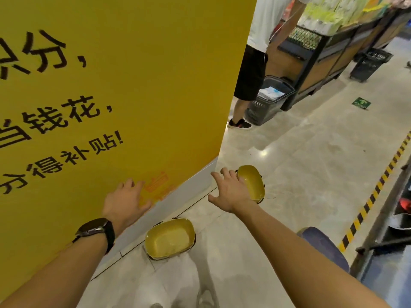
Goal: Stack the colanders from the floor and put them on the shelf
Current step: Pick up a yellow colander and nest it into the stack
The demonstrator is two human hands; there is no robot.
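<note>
Two yellow colanders with dark rims sit on the pale floor beside a yellow wall. The near colander [170, 238] lies between my two forearms, upright. The far colander [252, 182] lies further along the floor, partly hidden by my right hand [231, 192], which is spread open just in front of it; I cannot tell whether the fingers touch it. My left hand [126, 202], with a black watch on the wrist, is open with fingers relaxed against the yellow wall and holds nothing.
A big yellow wall [111, 85] with black characters fills the left. A person [255, 63] stands ahead beside a grey shopping basket [266, 101]. Store shelving [333, 52] runs along the back right. A low metal shelf [391, 230] and black-yellow floor tape [375, 192] lie at the right.
</note>
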